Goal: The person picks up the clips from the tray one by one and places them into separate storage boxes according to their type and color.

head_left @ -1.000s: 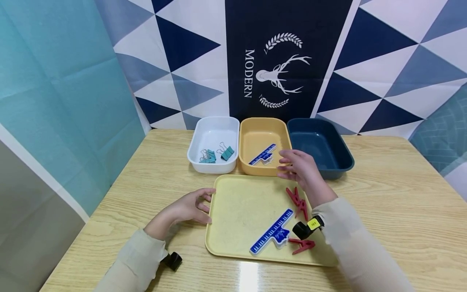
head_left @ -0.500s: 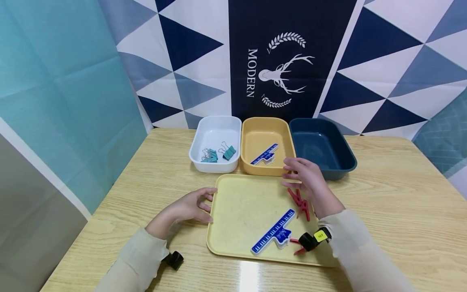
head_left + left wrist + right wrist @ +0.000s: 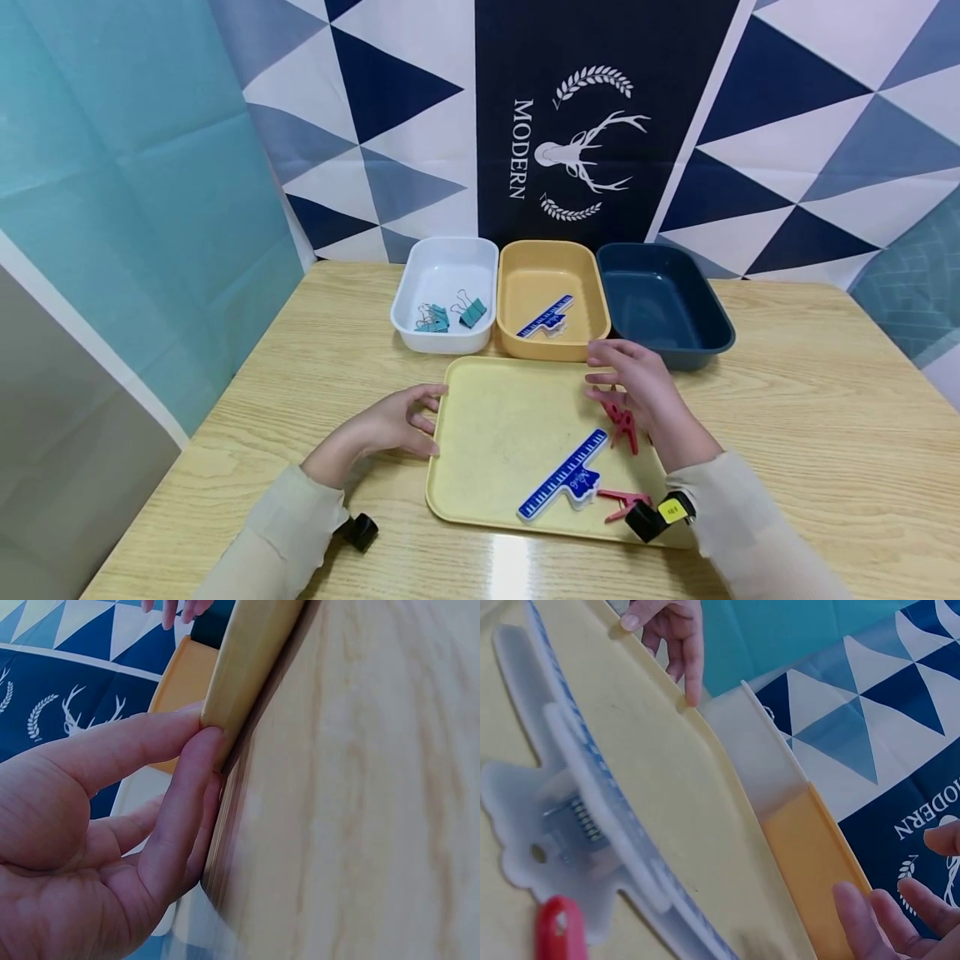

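Note:
My left hand point(image 3: 393, 423) holds the left rim of the yellow tray point(image 3: 480, 417), thumb and fingertips against its edge in the left wrist view. Over the tray's far right part hovers my right hand point(image 3: 637, 383), fingers slightly bent and holding nothing. Just below it lie red clothespins point(image 3: 624, 427), partly hidden by its fingers. Another red clothespin point(image 3: 621, 500) is near the tray's front right, partly behind the wrist camera. Beside it rests a blue and white clip with a piano-key pattern point(image 3: 562, 475), also large in the right wrist view point(image 3: 592, 795).
Behind the tray stand three bins in a row. The white bin point(image 3: 405, 321) holds teal binder clips point(image 3: 471, 312). A similar blue piano-key clip point(image 3: 546, 317) lies in the yellow-orange bin point(image 3: 551, 350). At right is the dark blue bin point(image 3: 660, 312).
My right hand has moved down and toward me, from the yellow-orange bin's front right corner to over the red clothespins. My left hand stays at the tray rim. The view shifts slightly.

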Demonstrator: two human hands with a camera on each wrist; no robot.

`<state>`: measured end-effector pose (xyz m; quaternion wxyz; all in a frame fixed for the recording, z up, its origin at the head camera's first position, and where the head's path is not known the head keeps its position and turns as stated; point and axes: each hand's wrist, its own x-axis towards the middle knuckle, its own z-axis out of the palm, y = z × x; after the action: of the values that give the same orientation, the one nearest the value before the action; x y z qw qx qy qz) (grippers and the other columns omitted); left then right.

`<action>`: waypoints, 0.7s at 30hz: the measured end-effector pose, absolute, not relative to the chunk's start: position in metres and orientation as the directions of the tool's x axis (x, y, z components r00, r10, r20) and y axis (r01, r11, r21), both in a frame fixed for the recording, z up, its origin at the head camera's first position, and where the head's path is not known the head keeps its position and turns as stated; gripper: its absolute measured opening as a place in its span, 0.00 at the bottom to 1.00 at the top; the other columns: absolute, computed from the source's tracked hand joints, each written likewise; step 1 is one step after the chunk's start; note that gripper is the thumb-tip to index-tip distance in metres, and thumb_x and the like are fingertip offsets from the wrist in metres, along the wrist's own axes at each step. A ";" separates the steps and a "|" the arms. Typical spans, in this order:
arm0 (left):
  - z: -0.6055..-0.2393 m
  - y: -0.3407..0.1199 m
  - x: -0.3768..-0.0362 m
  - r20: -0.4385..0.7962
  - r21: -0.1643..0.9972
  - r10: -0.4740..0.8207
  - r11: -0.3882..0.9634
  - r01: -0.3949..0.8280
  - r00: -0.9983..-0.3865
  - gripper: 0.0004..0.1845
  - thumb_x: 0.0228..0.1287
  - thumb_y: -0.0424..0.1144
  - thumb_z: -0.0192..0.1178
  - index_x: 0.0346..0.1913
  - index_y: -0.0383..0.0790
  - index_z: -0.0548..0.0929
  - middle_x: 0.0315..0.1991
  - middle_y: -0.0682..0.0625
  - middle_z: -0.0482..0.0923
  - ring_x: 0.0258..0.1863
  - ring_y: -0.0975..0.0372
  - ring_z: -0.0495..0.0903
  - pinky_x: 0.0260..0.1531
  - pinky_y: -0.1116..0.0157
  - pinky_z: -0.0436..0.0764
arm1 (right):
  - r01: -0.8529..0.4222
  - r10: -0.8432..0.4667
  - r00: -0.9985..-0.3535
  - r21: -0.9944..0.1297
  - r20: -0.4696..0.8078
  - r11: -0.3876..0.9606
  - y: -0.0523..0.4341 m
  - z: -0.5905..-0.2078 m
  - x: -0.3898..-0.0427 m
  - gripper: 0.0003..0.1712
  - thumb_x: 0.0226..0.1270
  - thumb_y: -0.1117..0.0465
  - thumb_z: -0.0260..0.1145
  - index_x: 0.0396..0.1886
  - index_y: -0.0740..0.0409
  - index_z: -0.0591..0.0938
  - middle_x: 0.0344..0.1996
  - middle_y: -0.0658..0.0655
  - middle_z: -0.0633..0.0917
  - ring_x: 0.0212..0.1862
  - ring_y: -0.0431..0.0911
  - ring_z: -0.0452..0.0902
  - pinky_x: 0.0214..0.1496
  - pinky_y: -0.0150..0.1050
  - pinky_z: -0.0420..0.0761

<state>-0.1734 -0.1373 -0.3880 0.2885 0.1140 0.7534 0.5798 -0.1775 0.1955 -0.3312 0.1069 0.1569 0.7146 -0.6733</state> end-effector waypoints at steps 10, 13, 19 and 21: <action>-0.388 -0.137 -0.174 -0.303 0.939 0.504 0.303 -0.163 -0.809 0.46 0.43 0.19 0.68 0.68 0.36 0.60 0.54 0.40 0.62 0.41 0.55 0.73 0.35 0.59 0.83 | 0.346 0.071 -0.938 -0.934 -0.340 0.094 0.201 -0.341 -0.169 0.36 0.59 0.44 0.66 0.60 0.62 0.70 0.51 0.61 0.74 0.46 0.51 0.77 0.44 0.39 0.81; -0.389 -0.136 -0.174 -0.303 0.939 0.502 0.305 -0.162 -0.810 0.46 0.43 0.18 0.68 0.68 0.36 0.60 0.54 0.40 0.62 0.41 0.55 0.73 0.35 0.59 0.83 | 0.340 0.071 -0.940 -0.935 -0.334 0.098 0.202 -0.343 -0.166 0.35 0.59 0.44 0.66 0.59 0.62 0.71 0.50 0.61 0.74 0.44 0.50 0.78 0.44 0.39 0.81; -0.388 -0.135 -0.173 -0.309 0.937 0.498 0.303 -0.171 -0.810 0.46 0.43 0.18 0.68 0.68 0.36 0.60 0.53 0.40 0.62 0.41 0.55 0.73 0.35 0.60 0.83 | 0.342 0.039 -0.940 -0.934 -0.340 0.103 0.202 -0.342 -0.156 0.32 0.65 0.49 0.61 0.62 0.64 0.67 0.55 0.65 0.71 0.45 0.50 0.76 0.47 0.39 0.80; -0.388 -0.135 -0.173 -0.311 0.937 0.496 0.301 -0.176 -0.811 0.46 0.43 0.18 0.68 0.68 0.36 0.60 0.53 0.40 0.62 0.41 0.55 0.73 0.35 0.60 0.83 | 0.340 0.036 -0.940 -0.935 -0.339 0.099 0.203 -0.342 -0.154 0.32 0.66 0.50 0.61 0.63 0.65 0.67 0.55 0.66 0.71 0.45 0.50 0.76 0.46 0.39 0.80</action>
<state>-0.1728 -0.1353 -0.3876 0.2887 0.1061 0.7531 0.5817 -0.1537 0.2031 -0.3422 0.1157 0.1283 0.7323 -0.6587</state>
